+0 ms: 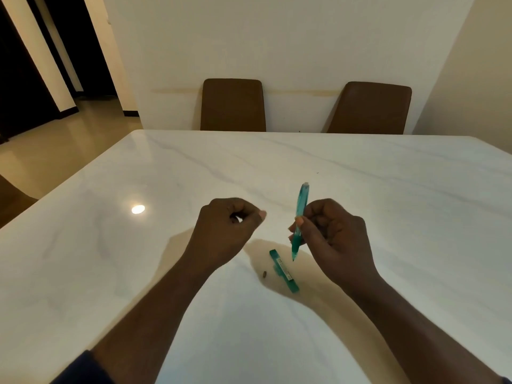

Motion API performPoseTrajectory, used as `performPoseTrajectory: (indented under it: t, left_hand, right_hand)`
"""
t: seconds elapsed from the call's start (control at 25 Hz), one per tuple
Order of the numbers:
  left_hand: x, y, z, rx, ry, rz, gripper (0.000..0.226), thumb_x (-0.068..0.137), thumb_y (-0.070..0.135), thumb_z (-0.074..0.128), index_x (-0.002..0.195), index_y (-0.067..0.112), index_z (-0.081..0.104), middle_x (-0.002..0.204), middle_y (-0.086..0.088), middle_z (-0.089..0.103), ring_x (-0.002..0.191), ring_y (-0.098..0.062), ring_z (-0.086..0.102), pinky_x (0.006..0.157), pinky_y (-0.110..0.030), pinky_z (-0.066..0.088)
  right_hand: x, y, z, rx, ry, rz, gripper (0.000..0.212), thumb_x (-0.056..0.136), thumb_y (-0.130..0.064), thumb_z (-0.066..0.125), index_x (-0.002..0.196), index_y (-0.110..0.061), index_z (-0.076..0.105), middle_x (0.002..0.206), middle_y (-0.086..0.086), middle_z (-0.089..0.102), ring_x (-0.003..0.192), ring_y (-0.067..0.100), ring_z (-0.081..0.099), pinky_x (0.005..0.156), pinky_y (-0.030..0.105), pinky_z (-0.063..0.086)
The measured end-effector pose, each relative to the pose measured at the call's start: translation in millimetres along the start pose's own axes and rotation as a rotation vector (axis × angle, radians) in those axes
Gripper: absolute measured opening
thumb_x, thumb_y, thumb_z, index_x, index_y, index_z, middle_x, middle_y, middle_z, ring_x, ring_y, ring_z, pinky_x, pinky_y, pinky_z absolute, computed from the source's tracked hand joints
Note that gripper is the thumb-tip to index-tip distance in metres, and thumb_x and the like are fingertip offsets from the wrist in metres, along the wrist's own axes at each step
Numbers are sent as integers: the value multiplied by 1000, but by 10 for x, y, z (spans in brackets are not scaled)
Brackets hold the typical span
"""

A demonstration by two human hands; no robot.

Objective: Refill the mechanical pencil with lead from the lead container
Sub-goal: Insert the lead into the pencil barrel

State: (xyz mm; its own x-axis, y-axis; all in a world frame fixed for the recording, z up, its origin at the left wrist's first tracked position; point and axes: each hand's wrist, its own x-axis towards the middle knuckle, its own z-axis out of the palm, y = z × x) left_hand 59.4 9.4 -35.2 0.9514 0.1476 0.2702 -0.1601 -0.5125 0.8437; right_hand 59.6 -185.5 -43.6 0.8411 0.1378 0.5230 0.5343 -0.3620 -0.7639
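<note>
My right hand holds a translucent teal mechanical pencil nearly upright, tip down and top end up, above the white marble table. A flat teal lead container lies on the table just below the pencil's tip. A tiny dark piece rests on the table left of the container. My left hand hovers left of the pencil with fingers curled and thumb pinched to forefinger; whether a lead sits in that pinch is too fine to tell.
Two brown chairs stand at the table's far edge against a cream wall. A lamp's reflection glints on the tabletop at left. The floor and a dark doorway lie beyond the left edge.
</note>
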Motion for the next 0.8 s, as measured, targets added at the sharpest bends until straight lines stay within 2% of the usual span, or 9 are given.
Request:
performPoseTrajectory:
  t: [0.12, 0.24, 0.36, 0.56, 0.8]
  left_hand:
    - [-24, -52, -66, 275, -358, -89, 20, 69, 42, 78, 67, 24, 71, 74, 7, 73, 66, -6, 62, 61, -25, 50]
    - [-58, -52, -37, 367, -541, -98, 21, 65, 39, 82, 70, 22, 71, 76, 9, 74, 67, -6, 62, 68, -30, 55]
    - [-94, -36, 68, 408, -516, -49, 25, 63, 42, 81, 73, 22, 71, 78, 11, 73, 66, -6, 64, 67, -30, 55]
    - [-122, -24, 167, 398, -486, -37, 28, 60, 45, 79, 79, 25, 72, 76, 8, 73, 63, -4, 61, 65, -28, 53]
    - [-138, -3, 214, 412, -470, -14, 10, 69, 29, 71, 77, 25, 67, 77, 12, 69, 64, -5, 60, 63, -24, 53]
  right_hand:
    - [22, 30, -10, 16, 90, 21, 4, 90, -11, 63, 89, -8, 61, 76, -8, 74, 67, 7, 73, 61, 35, 60]
    - [27, 52, 1, 15, 97, 71, 6, 90, -13, 64, 87, -10, 60, 76, -8, 74, 67, 8, 73, 62, 42, 61]
    - [29, 66, 18, 5, 74, 79, 7, 90, -15, 65, 86, -11, 60, 75, -7, 75, 66, 10, 73, 61, 46, 60]
    - [28, 70, 32, -16, 61, 77, 9, 89, -16, 65, 85, -9, 61, 73, -5, 75, 64, 13, 72, 60, 43, 58]
    - [26, 77, 43, -16, 40, 115, 9, 90, -18, 65, 85, -11, 61, 73, -7, 75, 66, 13, 73, 61, 44, 58]
